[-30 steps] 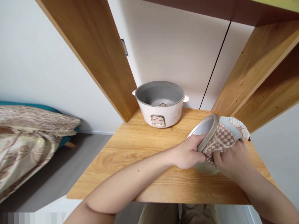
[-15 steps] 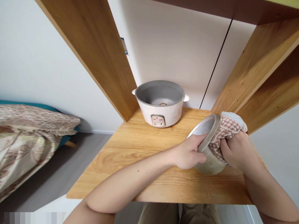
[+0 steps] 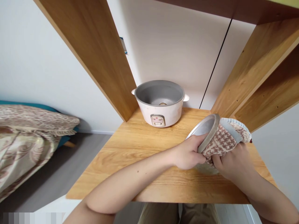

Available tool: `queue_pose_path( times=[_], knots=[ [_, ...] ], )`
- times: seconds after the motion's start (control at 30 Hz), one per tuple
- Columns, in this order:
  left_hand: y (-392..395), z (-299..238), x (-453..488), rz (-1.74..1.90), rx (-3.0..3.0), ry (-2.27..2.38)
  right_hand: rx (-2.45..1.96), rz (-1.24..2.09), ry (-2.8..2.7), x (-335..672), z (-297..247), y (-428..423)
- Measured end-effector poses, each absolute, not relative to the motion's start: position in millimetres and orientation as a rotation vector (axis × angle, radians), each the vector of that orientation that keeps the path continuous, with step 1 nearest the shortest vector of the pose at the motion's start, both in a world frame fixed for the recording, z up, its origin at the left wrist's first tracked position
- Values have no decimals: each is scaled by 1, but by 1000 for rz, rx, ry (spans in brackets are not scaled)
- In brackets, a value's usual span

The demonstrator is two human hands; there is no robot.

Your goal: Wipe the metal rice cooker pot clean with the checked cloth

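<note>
My left hand [image 3: 190, 152] grips the rim of a metal rice cooker inner pot [image 3: 211, 133], thumb inside and fingers outside. The pot is tilted on its side, its mouth facing up and to the left. My right hand [image 3: 234, 160] is closed on a brown-and-white patterned cloth [image 3: 224, 140] with a pale blue edge, which lies against the pot's outer wall. Most of the pot's body is hidden behind the cloth and hands. Farther back stands the white rice cooker body [image 3: 161, 109], upright and lidless, with its grey interior showing.
The wooden tabletop [image 3: 116, 161] carries the cooker and sits between a wooden post [image 3: 93, 56] on the left and wooden shelf boards [image 3: 261, 65] on the right. A patterned cover [image 3: 35, 124] drapes over low furniture at the far left.
My right hand has moved the cloth left and down along the pot's outer wall, toward my left hand. My left hand and the cooker body have stayed in place.
</note>
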State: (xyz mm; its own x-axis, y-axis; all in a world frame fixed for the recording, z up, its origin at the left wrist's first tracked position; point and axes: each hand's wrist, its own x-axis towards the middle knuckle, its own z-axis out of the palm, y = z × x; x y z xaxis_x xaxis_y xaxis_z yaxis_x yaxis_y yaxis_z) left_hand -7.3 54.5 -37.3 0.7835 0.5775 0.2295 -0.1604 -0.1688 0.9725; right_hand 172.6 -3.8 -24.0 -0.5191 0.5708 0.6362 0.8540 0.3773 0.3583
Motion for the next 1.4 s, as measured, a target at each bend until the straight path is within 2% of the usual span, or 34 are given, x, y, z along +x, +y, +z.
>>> queue_pose_path(
  times=[0.43, 0.8, 1.13, 1.4],
  knots=[
    [53, -36, -7, 693, 1663, 347, -1207, -953, -2244, 173, -24, -5],
    [53, -35, -11, 611, 1773, 460, -1291, -692, -2220, 183, -9, 9],
    [55, -38, -12, 558, 1848, 453, -1191, -914, -2284, 182, -13, 3],
    [53, -39, -12, 582, 1814, 325, -1253, -810, -2232, 170, -22, -9]
  ],
)
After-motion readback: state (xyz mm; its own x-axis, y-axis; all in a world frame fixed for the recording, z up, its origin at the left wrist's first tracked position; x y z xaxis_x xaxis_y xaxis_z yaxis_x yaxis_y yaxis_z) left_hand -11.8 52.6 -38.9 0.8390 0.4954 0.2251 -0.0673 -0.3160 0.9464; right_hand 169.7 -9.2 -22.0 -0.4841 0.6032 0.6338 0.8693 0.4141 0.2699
